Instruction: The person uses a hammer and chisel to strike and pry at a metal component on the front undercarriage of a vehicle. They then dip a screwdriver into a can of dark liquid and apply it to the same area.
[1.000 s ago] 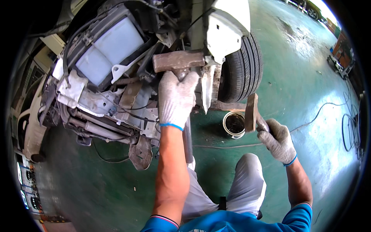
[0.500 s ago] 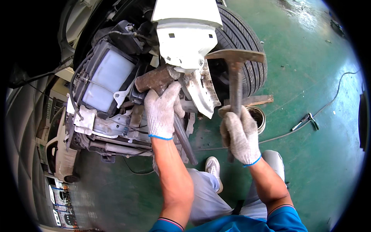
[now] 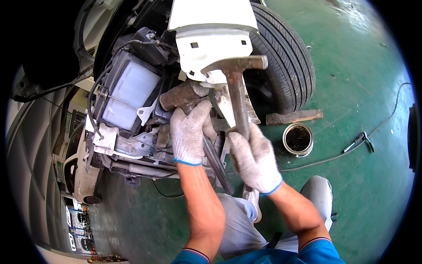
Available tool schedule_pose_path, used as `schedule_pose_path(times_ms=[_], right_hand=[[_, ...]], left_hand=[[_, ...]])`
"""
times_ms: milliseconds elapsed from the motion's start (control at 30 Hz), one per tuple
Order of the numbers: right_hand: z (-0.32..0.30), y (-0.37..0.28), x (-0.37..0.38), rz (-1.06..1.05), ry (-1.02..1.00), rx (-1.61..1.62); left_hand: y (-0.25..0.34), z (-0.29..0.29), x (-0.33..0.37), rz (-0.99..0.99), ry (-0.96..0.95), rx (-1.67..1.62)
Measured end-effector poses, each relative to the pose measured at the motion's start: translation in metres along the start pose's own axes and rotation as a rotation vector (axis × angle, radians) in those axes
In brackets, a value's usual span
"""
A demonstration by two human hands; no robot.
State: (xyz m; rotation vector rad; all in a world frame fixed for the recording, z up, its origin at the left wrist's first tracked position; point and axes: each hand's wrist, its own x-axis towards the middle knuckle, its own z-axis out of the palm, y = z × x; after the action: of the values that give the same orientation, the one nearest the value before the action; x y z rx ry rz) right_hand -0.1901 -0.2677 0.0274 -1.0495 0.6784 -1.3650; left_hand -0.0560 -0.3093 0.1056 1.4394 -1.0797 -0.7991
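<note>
My left hand (image 3: 190,133), in a whitish knit glove with a blue cuff, is closed round a heavy sledgehammer (image 3: 178,95) close to its rusty head. The head rests by the lower end of a white fender (image 3: 215,38), on its inner side; its steel handle slants down to the right. My right hand (image 3: 255,159), gloved alike, grips the shaft of a body hammer (image 3: 238,94). That hammer's long, pointed head is raised over the fender's lower edge and partly hides it. Whether it touches the metal I cannot tell.
A tyre (image 3: 285,57) stands right of the fender. On the green floor lie a wooden block (image 3: 294,117), an open tin (image 3: 298,140), a cable (image 3: 325,161) and a clamp-like tool (image 3: 358,141). Left are a bluish-white box-shaped part (image 3: 129,94) and the opened car front. Another car (image 3: 85,171) stands beyond.
My right hand has swung the body hammer leftward, from beside the fender to over its lower edge. My left hand keeps the sledgehammer against the fender. The view has shifted slightly.
</note>
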Motion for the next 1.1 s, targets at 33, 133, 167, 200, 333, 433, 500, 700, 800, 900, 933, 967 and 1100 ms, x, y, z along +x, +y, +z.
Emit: schedule_pose_path(times_ms=[33,133,167,200,333,433,500,700,800,900,933,967,1100], right_hand=[[-0.007,-0.010,0.000,0.010,-0.018,0.016],[-0.042,-0.039,-0.012,-0.202,0.168,-0.051],[-0.044,-0.041,-0.015,-0.270,0.190,0.169],[-0.049,-0.046,-0.018,-0.358,0.203,0.394],[-0.025,0.003,-0.003,-0.520,0.120,-0.375],[-0.001,0.008,0.009,-0.050,-0.019,-0.081],[-0.009,0.000,0.016,-0.159,-0.053,-0.089],[-0.043,-0.029,-0.016,-0.197,0.093,0.213],[-0.009,-0.005,0.002,-0.062,0.022,-0.101],[0.002,-0.010,0.009,0.093,-0.028,-0.070],[-0.005,-0.018,0.006,0.156,-0.051,-0.059],[-0.013,-0.025,0.011,0.194,-0.077,-0.055],[-0.028,-0.029,-0.001,0.023,0.087,-0.035]], left_hand=[[-0.002,-0.003,0.000,-0.010,0.002,-0.015],[-0.004,-0.010,-0.002,-0.003,0.001,0.000],[-0.005,-0.013,-0.003,0.003,0.002,0.014],[-0.004,-0.011,-0.003,0.011,-0.003,0.020],[0.000,-0.004,0.001,0.028,-0.005,0.039],[-0.003,0.001,0.003,0.025,0.012,0.022],[-0.002,0.005,0.008,0.059,-0.008,-0.016],[-0.003,-0.002,-0.002,0.012,-0.018,-0.046],[-0.004,-0.002,0.001,-0.014,-0.038,-0.096],[-0.008,-0.005,0.005,0.011,-0.026,-0.016],[-0.008,-0.007,0.002,-0.019,-0.028,-0.027],[-0.007,-0.004,0.003,0.006,-0.042,-0.064],[-0.007,-0.012,0.005,-0.038,-0.081,-0.063]])
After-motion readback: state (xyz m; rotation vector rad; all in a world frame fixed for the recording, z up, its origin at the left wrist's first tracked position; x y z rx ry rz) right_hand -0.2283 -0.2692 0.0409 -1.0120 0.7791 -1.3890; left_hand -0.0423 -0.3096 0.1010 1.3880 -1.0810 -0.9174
